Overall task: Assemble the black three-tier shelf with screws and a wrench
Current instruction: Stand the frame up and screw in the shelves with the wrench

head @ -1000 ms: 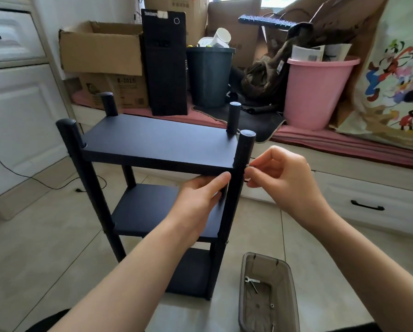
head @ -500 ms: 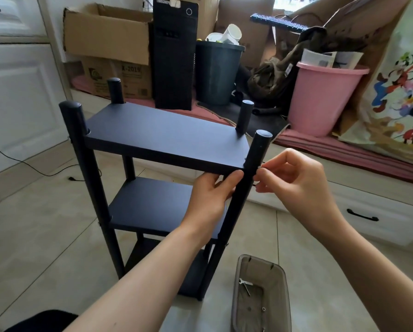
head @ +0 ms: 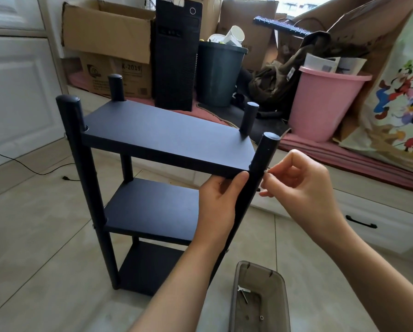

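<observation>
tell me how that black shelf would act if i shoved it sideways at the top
The black shelf would probably tip rather than slide: it stands tall and narrow on thin posts on smooth floor tiles. It looks fairly light, so a small push may do it. The left hand gripping the near right post likely steadies it.

Matt black shelf (head: 167, 137), glossy tiled floor (head: 33, 236), translucent smoky plastic tray (head: 282, 291), corrugated cardboard box (head: 107, 32).

Bright daylight enters from the window (head: 294, 6) at top, blown out to white (no detail there). Soft shadows lie on the floor tiles (head: 33, 236). Wide-angle bending curves the edges; the near forearms look slightly soft
</observation>
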Available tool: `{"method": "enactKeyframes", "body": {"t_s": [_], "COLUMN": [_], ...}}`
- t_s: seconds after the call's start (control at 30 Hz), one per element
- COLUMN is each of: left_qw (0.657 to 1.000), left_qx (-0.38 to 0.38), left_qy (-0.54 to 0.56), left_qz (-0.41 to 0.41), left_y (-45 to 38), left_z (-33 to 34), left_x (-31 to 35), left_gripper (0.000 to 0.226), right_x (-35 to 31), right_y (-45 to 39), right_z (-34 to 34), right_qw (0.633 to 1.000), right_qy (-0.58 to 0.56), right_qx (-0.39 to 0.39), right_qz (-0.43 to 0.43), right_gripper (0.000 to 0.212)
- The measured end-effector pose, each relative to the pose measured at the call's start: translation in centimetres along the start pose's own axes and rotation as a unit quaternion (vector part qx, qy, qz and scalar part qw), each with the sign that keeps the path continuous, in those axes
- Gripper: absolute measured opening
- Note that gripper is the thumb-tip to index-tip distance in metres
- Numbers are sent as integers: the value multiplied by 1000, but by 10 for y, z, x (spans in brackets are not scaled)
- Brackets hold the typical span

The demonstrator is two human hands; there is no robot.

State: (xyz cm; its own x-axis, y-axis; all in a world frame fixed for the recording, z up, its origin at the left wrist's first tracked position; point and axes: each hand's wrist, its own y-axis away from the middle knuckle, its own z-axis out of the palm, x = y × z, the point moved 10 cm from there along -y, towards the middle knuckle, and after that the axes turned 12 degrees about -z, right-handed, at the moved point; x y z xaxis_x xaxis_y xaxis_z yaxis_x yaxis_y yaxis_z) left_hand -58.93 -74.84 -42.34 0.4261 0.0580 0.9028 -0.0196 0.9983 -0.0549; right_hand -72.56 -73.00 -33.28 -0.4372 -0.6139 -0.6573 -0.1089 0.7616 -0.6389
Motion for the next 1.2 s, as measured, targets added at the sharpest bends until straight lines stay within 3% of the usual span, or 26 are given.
{"method": "enactKeyframes", "body": {"t_s": [0.27,0.8,1.2], "left_qw": [999,995,994], "left_qx": [17,23,-15], "left_qy": [35,85,88], "left_qz": [32,52,57], "left_y": [-7,-8,-6], "left_z": [3,6,8], "left_x": [-6,-12,-13], "left_gripper": [11,5,17], "right_x": [2,0,3], "right_y": [-5,-14,-3], "right_z": [4,4,3], "right_qw": [999,999,999], "right_qy": [-37,36,-25], "right_qx": [5,-13,-8], "right_qz": [16,-1,33], "right_gripper": [22,20,17]}}
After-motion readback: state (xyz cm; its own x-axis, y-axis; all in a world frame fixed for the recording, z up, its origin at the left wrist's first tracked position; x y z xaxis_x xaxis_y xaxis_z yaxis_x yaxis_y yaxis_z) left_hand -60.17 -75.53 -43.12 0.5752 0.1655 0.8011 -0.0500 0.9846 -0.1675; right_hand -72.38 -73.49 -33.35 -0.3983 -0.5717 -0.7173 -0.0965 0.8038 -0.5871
